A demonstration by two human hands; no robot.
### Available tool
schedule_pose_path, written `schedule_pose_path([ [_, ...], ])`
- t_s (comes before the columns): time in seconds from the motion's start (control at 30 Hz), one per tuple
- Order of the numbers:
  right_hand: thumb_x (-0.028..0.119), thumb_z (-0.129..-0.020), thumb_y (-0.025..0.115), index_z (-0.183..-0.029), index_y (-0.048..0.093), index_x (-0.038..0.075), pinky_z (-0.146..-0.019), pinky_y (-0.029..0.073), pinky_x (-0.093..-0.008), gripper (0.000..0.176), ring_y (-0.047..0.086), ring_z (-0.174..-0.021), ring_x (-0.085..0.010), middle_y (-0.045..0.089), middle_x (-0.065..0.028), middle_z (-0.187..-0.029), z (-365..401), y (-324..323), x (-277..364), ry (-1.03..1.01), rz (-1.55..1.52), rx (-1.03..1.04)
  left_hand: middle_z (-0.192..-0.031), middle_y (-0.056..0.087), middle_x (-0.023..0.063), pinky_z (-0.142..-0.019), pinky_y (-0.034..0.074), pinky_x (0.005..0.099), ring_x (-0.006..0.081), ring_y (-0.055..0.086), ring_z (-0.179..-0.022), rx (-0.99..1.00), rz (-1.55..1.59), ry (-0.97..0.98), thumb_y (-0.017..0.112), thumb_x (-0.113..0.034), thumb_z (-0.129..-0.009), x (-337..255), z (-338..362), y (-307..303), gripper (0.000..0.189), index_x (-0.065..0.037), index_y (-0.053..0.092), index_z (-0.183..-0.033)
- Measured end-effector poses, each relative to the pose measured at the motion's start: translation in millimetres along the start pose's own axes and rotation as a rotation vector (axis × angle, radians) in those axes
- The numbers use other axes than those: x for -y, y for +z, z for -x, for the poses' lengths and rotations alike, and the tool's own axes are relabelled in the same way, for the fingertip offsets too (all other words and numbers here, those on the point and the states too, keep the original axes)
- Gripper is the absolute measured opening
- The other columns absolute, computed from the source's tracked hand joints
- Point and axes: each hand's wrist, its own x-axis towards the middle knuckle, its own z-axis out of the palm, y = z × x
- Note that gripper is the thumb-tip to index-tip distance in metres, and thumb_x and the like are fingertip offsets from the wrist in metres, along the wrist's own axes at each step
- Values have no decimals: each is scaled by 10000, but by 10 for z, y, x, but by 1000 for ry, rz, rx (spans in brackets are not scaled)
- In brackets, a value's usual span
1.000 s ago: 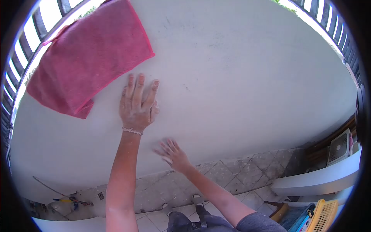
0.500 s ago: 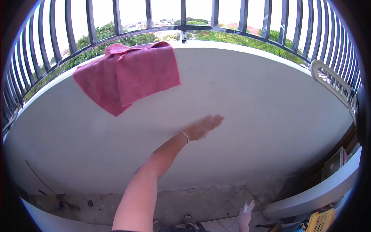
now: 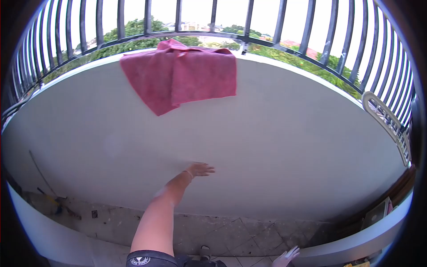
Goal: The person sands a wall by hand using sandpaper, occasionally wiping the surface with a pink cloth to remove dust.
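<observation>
My left hand [image 3: 201, 169] is stretched out in front of the pale wall [image 3: 275, 147], fingers extended toward the right, palm side close to the wall's surface. A thin bracelet [image 3: 190, 174] circles that wrist. Nothing shows in the hand. Low at the right, my right hand [image 3: 287, 256] is held out with its fingers apart, and a whitish coating shows on them. Above my left hand, a pink cloth [image 3: 182, 78] hangs folded over the top of the wall.
Dark metal railing [image 3: 213, 15] runs along the wall top. A white plastic rack-like piece [image 3: 387, 122] stands at the right. Tools with long handles [image 3: 55, 202] lie on the tiled floor [image 3: 200, 229] at lower left. A curved white ledge [image 3: 351, 249] borders the lower right.
My left hand has moved down and left along the wall. My right hand is lower, its fingers now spread. The view has shifted, so the cloth appears further right.
</observation>
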Motion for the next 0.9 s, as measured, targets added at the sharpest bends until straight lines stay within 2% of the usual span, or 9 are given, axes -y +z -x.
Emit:
schedule_pose_path([
  [0.2, 182, -1004, 419, -1536, 176, -6, -1206, 151, -459, 614, 113, -1471, -430, 169, -207, -1599, -966, -151, 997, -110, -254, -13, -1630, 92, 60, -1196, 184, 455, 258, 123, -1491, -227, 250, -911, 381, -373, -1002, -75, 2088, 185, 601, -216, 170, -1543],
  [0.33, 221, -1054, 362, -1539, 240, 58, -1163, 259, -407, 526, 251, -1448, -359, 288, -166, -1573, -1801, 204, 1896, 19, -762, -334, -1627, 98, 132, -1153, 298, 495, 358, 188, -1476, -588, 400, -2218, 430, -538, -963, 29, 3225, -494, 728, -234, 143, -1560],
  [0.37, 237, -1056, 364, -1522, 266, 32, -1130, 285, -384, 518, 318, -1390, -343, 335, -178, -1538, -1960, 245, 2193, 47, -844, -306, -1628, 58, 147, -1148, 294, 502, 372, 154, -1481, -1559, 923, -2389, 425, -575, -949, 277, 3549, -527, 783, -221, 97, -1567],
  [0.43, 268, -1061, 368, -1487, 320, -19, -1063, 338, -339, 516, 451, -1274, -312, 431, -202, -1467, -2272, 255, 2809, 94, -998, -246, -1619, -24, 201, -1158, 254, 507, 406, 81, -1486, -2446, 1758, -1777, 414, -600, -936, 442, 4084, -680, 875, -149, 9, -1567],
  [0.47, 283, -1064, 370, -1470, 347, -45, -1029, 365, -316, 523, 518, -1216, -297, 478, -214, -1432, -2413, 164, 3180, 114, -1073, -214, -1608, -65, 241, -1173, 218, 507, 428, 40, -1486, -2203, 1973, -1508, 408, -588, -938, 394, 4251, -838, 912, -90, -33, -1561],
  [0.57, 275, -1049, 416, -1380, 450, -97, -1032, 376, -350, 499, 536, -1213, -316, 523, -240, -1375, -2248, -899, 4489, 38, -1381, -110, -1583, -83, 305, -1180, 162, 530, 457, 13, -1479, -2102, 1355, -2197, 433, -538, -930, 951, 4581, -1111, 952, 24, -45, -1531],
  [0.67, 270, -1024, 465, -1340, 501, -83, -1037, 390, -383, 474, 550, -1215, -342, 564, -243, -1327, -2158, -1166, 5151, -632, -1297, -350, -1562, -55, 355, -1173, 164, 548, 491, 32, -1466, -1901, 1047, -2415, 455, -517, -934, 1062, 4659, -1862, 962, 70, -37, -1516],
  [0.8, 203, -981, 513, -1292, 581, 17, -1050, 415, -397, 369, 589, -1196, -302, 628, -169, -1265, -1924, -2261, 5674, -1627, -592, -726, -1562, -34, 356, -1156, 171, 591, 537, 96, -1440, -1953, 670, -2182, 403, -531, -966, 1667, 4326, -1885, 911, 108, 39, -1504],
  [0.9, 166, -953, 534, -1252, 614, 83, -1056, 433, -373, 321, 628, -1152, -241, 652, -92, -1244, -1677, -2685, 6007, -2007, -237, -743, -1583, 24, 312, -1161, 185, 567, 526, 113, -1444, -1188, 58, -1889, 529, -515, -917, 1319, 3833, -2050, 910, 29, 131, -1528],
])
